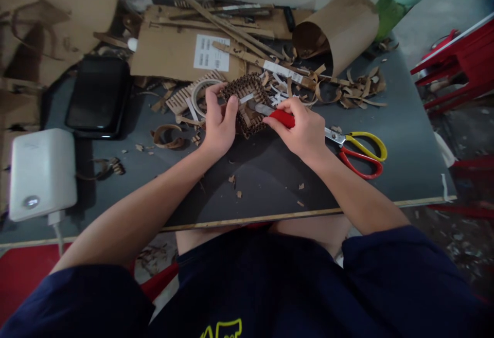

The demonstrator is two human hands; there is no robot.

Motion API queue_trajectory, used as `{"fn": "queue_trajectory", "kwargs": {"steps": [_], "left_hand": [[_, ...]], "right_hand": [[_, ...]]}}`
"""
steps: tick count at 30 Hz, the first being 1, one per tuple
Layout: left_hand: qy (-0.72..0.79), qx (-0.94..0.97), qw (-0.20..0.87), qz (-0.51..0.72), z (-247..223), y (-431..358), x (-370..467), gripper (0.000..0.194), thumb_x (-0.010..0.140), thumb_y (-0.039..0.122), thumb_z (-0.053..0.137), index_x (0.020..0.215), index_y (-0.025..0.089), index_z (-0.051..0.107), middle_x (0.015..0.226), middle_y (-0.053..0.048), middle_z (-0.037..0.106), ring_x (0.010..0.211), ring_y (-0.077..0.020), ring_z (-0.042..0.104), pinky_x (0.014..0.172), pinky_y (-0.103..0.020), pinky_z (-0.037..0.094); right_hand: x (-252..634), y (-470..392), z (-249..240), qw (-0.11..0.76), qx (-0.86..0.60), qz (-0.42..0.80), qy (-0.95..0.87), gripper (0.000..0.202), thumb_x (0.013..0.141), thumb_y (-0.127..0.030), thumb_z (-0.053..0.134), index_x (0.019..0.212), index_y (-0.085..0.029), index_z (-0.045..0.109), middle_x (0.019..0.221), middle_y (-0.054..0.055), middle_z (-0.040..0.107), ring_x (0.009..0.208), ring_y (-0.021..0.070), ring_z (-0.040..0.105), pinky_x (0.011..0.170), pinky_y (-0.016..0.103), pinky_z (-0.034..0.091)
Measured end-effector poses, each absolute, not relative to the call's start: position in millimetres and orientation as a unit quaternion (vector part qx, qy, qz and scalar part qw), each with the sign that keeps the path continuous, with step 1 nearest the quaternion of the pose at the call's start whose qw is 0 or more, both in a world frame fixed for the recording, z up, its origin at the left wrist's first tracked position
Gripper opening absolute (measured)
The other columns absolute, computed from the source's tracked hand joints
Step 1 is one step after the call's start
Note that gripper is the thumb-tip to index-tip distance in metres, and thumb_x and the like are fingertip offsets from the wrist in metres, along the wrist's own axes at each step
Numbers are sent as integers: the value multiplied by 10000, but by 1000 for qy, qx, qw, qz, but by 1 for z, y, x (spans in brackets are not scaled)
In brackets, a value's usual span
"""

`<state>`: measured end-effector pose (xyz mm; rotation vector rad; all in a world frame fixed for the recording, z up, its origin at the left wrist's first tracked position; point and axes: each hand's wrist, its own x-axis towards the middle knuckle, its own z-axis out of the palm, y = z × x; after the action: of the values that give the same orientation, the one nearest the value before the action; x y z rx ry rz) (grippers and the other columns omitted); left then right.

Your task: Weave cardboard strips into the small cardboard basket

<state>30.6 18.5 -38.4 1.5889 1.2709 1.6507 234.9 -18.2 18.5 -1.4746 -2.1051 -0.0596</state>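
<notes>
My left hand (221, 122) is closed on the left side of a small square piece built from corrugated cardboard strips (247, 91), its thumb on the near side. A pale strip lies across the middle of the piece. In my right hand (303, 128) is a red-handled knife (282, 118), fingers wrapped round the handle. Its grey blade points left and reaches over the piece's right part; whether the tip touches the cardboard I cannot tell. Scissors (357, 153) with one yellow and one red handle lie just right of my right hand, partly hidden by it.
Behind my hands are a roll of tape (196, 102), a flat cardboard sheet (165, 45) and many curled scraps (360, 86). A cardboard tube (347, 29) and a green bottle (397, 6) stand back right. At left are a black case (98, 96) and a white power bank (43, 173) with a cable.
</notes>
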Motion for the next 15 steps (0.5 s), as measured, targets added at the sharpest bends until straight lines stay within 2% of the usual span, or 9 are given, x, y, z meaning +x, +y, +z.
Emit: {"fn": "queue_trajectory", "kwargs": {"steps": [3, 8, 12, 15], "left_hand": [[473, 586, 238, 613, -35, 17, 32, 554, 902, 760, 482, 1148, 266, 529, 961, -43, 533, 919, -180, 622, 881, -384, 559], [457, 579, 251, 627, -31, 16, 35, 558, 892, 768, 491, 1141, 270, 524, 1048, -67, 550, 1164, -252, 598, 987, -442, 542], [457, 566, 292, 621, -33, 17, 34, 591, 866, 787, 516, 1164, 278, 535, 1007, -63, 580, 1129, -258, 641, 942, -378, 562], [459, 560, 311, 615, -34, 17, 33, 635, 850, 813, 508, 1182, 271, 527, 992, -64, 597, 1136, -258, 639, 950, -365, 555]], "right_hand": [[235, -17, 18, 281, -551, -19, -785, 462, 933, -641, 557, 1072, -209, 641, 928, 63, 752, 811, 211, 708, 668, 305, 514], [236, -16, 17, 284, -552, 7, -784, 530, 937, -702, 483, 1115, -222, 618, 896, 49, 749, 775, 198, 701, 689, 313, 528], [236, -15, 18, 298, -555, 42, -776, 546, 959, -711, 412, 1175, -240, 585, 880, 32, 742, 711, 182, 678, 677, 315, 534], [236, -14, 20, 289, -558, 32, -777, 560, 975, -706, 369, 1194, -241, 592, 911, 49, 737, 758, 197, 692, 706, 335, 542]]}}
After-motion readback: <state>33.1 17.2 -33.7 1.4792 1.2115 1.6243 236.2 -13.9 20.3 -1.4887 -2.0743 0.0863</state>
